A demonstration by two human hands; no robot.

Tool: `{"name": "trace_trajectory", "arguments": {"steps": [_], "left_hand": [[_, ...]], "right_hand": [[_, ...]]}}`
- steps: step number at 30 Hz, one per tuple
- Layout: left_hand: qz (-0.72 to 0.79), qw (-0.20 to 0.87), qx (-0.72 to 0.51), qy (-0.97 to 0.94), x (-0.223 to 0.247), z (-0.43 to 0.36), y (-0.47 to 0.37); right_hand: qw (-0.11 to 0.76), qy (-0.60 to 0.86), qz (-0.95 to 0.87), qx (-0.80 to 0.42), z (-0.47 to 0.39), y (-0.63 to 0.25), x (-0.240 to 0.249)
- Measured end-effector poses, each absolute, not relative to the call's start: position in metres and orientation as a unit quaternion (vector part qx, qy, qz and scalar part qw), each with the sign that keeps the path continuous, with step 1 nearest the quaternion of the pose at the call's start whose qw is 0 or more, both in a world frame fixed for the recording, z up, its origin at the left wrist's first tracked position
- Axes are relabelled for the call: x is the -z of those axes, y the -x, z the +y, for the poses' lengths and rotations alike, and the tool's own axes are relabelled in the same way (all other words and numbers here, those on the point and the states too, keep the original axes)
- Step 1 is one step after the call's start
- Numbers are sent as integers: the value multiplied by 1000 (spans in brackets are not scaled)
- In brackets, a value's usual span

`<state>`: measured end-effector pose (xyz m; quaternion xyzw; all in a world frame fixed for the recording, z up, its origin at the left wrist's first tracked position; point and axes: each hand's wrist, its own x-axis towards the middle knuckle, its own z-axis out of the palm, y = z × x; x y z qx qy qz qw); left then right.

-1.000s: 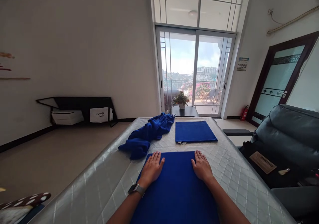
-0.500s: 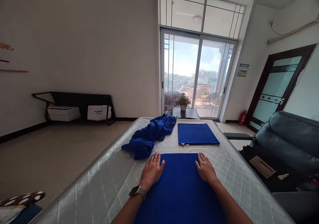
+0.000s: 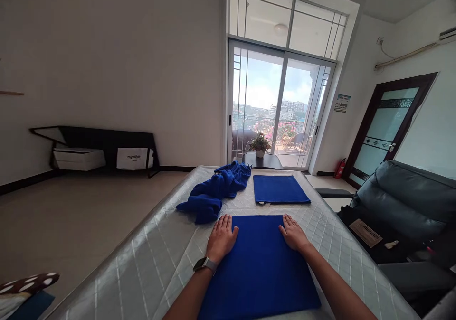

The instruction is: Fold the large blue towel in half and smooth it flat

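A blue cloth [image 3: 261,268], smooth and flat, lies on the quilted mattress [image 3: 142,263] right in front of me. My left hand [image 3: 221,238] rests open on its far left corner, fingers stretched forward. On the far right corner, my right hand [image 3: 294,232] lies flat with its fingers out. Beyond them is a second blue cloth [image 3: 281,189], folded into a neat rectangle with small white tags at its near edge. A crumpled blue cloth [image 3: 217,192] lies to its left, in a loose heap.
A dark leather armchair [image 3: 413,196] stands along the mattress's right side, with a brown card [image 3: 365,233] on it. Behind the mattress's far end, a potted plant [image 3: 260,144] sits on a small dark table. A black rack [image 3: 107,137] holding white boxes is by the left wall.
My view has shifted slightly, and the near edge of the flat blue cloth now shows. Both hands remain flat at its far corners.
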<state>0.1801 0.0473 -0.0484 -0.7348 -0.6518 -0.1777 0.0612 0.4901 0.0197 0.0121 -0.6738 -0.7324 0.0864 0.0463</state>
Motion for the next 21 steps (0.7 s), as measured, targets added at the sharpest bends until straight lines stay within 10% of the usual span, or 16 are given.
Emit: {"name": "trace_trajectory", "arguments": {"steps": [21], "left_hand": [[-635, 110, 224, 731, 51, 50, -177]], "right_hand": [[92, 682, -718, -106, -6, -491, 5]]}}
